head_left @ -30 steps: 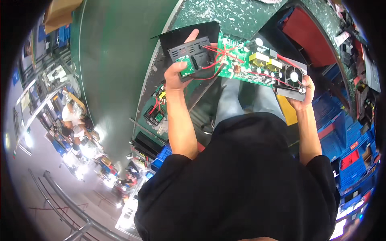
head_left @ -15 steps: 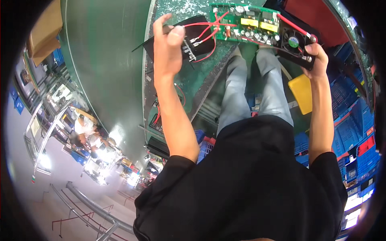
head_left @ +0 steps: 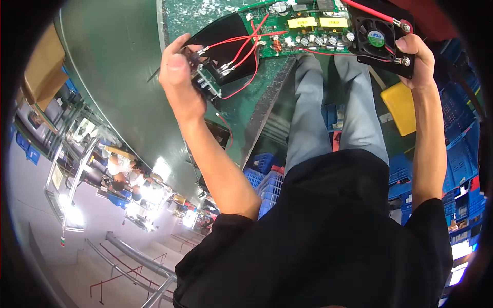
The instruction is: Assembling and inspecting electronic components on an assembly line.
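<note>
A long green circuit board [head_left: 285, 45] spans the space between my hands, with yellow-wrapped transformers [head_left: 302, 22] and several capacitors on it. At its right end, my right hand [head_left: 420, 61] grips the edge of a black end panel carrying a cooling fan [head_left: 376, 40], its thumb beside a terminal. A thick red cable [head_left: 372, 13] runs to the other terminal. My left hand [head_left: 181, 82] is closed around a black end panel [head_left: 226, 33] with a small socket module [head_left: 207, 82] at its inner side. Thin red wires [head_left: 241, 37] link that module to the board.
Beneath lies a worn green bench top [head_left: 241, 113], with a long smooth green surface [head_left: 118, 77] to the left. Blue crates [head_left: 269, 187] stand below the bench and at the right. A yellow bin [head_left: 399, 108] is near my legs. Other people sit far left.
Both hands still hold the panels. My left hand has moved left and slightly down, tilting its panel and module; my right hand has shifted slightly right. The view has shifted too.
</note>
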`<state>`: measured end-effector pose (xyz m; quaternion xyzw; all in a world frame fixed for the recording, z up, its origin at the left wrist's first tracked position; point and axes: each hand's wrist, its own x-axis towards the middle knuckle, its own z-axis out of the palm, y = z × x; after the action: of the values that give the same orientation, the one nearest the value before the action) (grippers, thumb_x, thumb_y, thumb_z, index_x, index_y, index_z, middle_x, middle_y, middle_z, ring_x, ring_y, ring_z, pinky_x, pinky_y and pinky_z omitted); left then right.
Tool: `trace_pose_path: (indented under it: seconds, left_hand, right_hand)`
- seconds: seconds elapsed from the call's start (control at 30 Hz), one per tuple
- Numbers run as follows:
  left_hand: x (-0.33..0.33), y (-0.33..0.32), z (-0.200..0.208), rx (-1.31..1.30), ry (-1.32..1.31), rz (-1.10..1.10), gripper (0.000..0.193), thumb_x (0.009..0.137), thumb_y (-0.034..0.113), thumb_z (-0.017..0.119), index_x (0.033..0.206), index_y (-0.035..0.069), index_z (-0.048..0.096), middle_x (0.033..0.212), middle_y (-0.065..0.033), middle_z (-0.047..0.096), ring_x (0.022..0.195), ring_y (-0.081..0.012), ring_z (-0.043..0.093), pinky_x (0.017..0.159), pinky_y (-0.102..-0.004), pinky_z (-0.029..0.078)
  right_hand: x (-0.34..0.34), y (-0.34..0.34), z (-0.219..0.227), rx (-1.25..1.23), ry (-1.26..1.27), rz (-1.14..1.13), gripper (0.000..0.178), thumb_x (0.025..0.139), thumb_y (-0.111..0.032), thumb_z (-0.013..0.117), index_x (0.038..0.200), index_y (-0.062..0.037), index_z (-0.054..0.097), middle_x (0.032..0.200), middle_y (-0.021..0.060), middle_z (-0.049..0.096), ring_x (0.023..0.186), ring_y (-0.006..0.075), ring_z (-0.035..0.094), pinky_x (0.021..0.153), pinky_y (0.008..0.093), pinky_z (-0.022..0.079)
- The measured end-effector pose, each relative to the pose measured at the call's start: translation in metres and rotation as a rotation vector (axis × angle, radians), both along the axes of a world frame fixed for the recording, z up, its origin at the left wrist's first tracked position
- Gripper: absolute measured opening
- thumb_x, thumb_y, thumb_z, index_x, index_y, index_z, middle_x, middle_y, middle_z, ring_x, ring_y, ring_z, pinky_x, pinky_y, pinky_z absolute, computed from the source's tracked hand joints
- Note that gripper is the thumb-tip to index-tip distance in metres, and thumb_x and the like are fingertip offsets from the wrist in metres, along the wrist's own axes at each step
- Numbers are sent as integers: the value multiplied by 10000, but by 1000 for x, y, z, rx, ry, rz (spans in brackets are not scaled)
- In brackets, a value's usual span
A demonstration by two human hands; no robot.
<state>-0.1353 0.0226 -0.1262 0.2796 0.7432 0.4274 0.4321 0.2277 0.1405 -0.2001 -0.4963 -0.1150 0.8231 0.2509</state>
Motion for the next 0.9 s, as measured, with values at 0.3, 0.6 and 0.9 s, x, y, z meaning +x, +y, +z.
trace_pose_path:
  seconds: [0.3,0.6,0.9]
  left_hand:
    - [4,-8,-19,131,55,11,927,765,734,574,1228,-67,519,998,-136,607,829,-199,606,753,-318,533]
    - [10,-9,-32,246,196,75,1137,713,897,382,1241,-104,497,1002,-204,620,793,-211,630,719,-296,538]
    - [14,-15,-31,233,108,98,1155,696,885,441,1265,-119,470,1037,-222,600,747,-237,624,659,-310,532]
  right_hand:
    - [27,2,-25,22,46,143,192,793,-160,533,837,6,619,746,79,651,568,140,621,499,257,517]
    - [43,-4,-42,74,68,75,114,786,-123,538,775,-15,574,723,53,594,631,150,597,627,282,528]
    - [8,3,-7,107,-83,173,326,709,-169,581,987,1,604,852,47,611,733,138,572,698,270,485]
